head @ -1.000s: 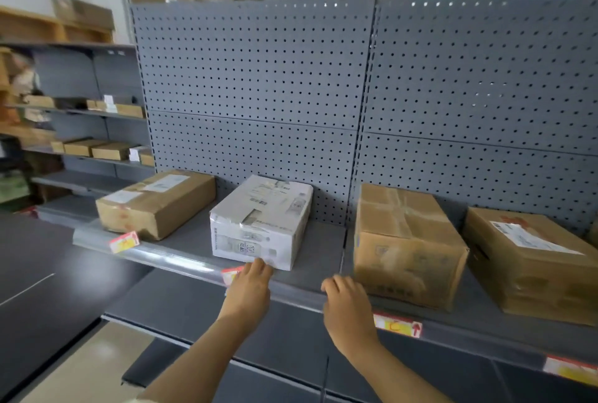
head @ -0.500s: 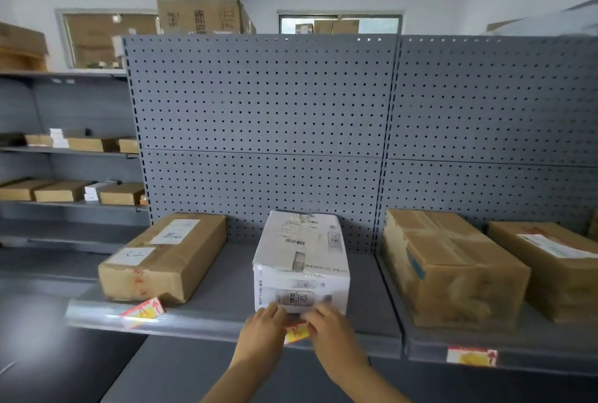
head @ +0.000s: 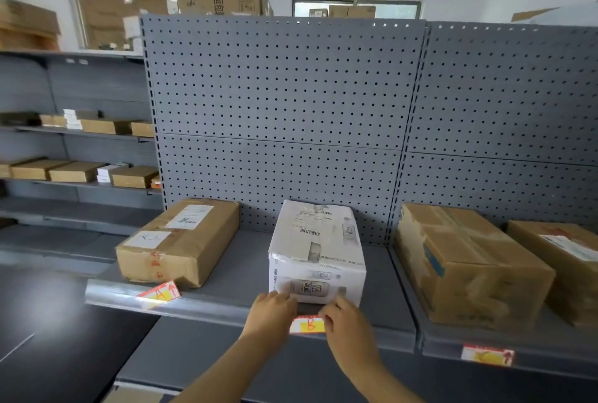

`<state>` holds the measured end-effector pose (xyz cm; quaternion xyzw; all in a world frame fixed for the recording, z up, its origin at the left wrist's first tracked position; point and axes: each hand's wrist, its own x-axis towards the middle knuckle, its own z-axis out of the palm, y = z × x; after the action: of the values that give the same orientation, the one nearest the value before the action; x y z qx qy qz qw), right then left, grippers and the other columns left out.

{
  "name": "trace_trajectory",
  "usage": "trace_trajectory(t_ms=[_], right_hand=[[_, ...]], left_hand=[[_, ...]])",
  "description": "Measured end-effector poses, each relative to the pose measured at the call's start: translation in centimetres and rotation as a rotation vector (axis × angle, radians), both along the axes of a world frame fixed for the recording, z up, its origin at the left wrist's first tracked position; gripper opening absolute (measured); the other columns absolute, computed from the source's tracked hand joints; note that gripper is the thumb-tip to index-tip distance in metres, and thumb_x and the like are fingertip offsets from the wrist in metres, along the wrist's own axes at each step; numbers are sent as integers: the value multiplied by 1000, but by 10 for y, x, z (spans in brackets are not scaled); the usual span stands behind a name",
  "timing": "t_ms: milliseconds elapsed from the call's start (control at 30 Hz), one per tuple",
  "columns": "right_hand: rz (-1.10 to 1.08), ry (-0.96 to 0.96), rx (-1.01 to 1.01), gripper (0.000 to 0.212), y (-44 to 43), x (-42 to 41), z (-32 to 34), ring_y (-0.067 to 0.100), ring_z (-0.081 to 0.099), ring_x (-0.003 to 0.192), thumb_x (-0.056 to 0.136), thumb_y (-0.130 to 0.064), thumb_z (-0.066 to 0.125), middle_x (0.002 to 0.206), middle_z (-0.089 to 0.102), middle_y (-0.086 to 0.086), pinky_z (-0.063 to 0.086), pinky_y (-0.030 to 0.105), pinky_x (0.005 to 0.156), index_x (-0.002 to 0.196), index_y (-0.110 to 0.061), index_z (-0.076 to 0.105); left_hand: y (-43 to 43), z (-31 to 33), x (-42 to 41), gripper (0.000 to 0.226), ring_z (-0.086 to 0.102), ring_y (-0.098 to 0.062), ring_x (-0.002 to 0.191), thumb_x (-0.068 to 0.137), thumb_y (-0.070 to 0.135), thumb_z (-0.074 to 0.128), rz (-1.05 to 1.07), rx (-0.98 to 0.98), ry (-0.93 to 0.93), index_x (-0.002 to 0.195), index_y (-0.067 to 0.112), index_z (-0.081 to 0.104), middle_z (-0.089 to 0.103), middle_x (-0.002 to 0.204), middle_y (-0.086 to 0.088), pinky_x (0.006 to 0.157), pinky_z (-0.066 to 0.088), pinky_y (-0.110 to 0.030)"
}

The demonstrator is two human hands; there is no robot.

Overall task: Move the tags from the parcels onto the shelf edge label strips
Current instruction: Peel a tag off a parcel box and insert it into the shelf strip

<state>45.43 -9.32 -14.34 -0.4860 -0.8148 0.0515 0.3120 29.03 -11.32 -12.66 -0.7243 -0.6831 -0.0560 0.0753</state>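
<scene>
A red and yellow tag (head: pixel 306 325) lies flat against the shelf edge label strip (head: pixel 207 309), just below the white parcel (head: pixel 317 253). My left hand (head: pixel 271 317) pinches its left end and my right hand (head: pixel 346 321) presses its right end. Another tag (head: pixel 159 294) sits tilted on the strip under the brown parcel (head: pixel 181 242) at the left. A third tag (head: pixel 487 354) lies flat on the strip of the right bay, under another brown parcel (head: pixel 466 265).
A fourth brown parcel (head: pixel 563 260) lies at the far right. Grey pegboard (head: pixel 278 118) backs the shelf. Further shelves with small boxes (head: pixel 77 171) stand at the left. A lower shelf (head: pixel 226 357) juts out below my forearms.
My head has turned to face the white parcel. Both hands came together on the tag, which went from tilted between my fingers to flat along the strip.
</scene>
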Motion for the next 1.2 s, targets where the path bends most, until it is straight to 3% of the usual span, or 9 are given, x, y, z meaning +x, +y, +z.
trace_trajectory(t_ms=[67,167,300,367,533,667,833,1067,1200], right_hand=[[-3,-1,2,13,-2,0,0,12,63,87,91,-18,60,100,64,-6,55,28,74,92,-18,73],[-14,15,-9,15,-3,0,3,12,61,88,92,-16,58,101,63,-6,52,24,72,95,-18,72],[-13,45,-45,15,-5,0,3,11,59,88,93,-17,56,101,62,-5,49,22,73,95,-20,70],[-18,45,-50,14,-8,2,2,11,58,86,93,-16,55,99,62,-6,46,20,70,95,-21,69],[-81,-14,-30,13,-10,4,2,12,61,77,84,-12,62,86,66,-7,30,12,54,80,-22,70],[-95,-135,-1,29,-8,2,-1,11,58,54,50,-5,86,59,61,-9,30,15,45,56,-24,65],[-60,-265,23,44,-6,0,-9,9,60,58,30,-4,92,63,61,-11,44,18,41,60,-26,68],[34,-320,93,44,-9,-2,-13,10,61,66,33,-10,93,71,63,-10,53,20,54,68,-25,70],[50,-418,158,40,-12,-4,-5,10,59,58,29,-13,93,63,61,-7,52,20,50,60,-22,70]], left_hand=[[-4,-2,1,14,65,-18,77,71,16,74,-10,-68,16,80,22,67,67,83,4,67,47,-27],[6,-18,1,44,55,-6,45,27,31,93,-23,-5,31,52,31,57,55,52,11,42,41,-18],[3,-13,11,21,61,-21,98,84,12,62,1,-12,17,104,18,62,64,106,0,82,45,-30],[9,-16,12,28,56,-25,107,87,3,50,-6,31,71,112,15,57,60,116,-4,89,40,-32],[11,-5,18,31,54,-25,107,83,-3,55,-58,23,151,110,13,60,60,115,-5,91,40,-32],[14,-3,18,32,54,-26,108,84,-4,52,-91,20,188,110,12,62,60,116,-6,90,39,-32],[11,2,18,29,59,-26,103,86,-4,55,-51,-36,142,109,11,64,61,115,-6,84,49,-34],[0,-11,17,22,59,-24,98,91,5,54,11,23,-20,106,16,65,61,108,-3,77,49,-32],[-6,-8,17,26,63,-19,83,71,10,76,-9,124,-106,93,23,71,65,92,2,64,47,-25]])
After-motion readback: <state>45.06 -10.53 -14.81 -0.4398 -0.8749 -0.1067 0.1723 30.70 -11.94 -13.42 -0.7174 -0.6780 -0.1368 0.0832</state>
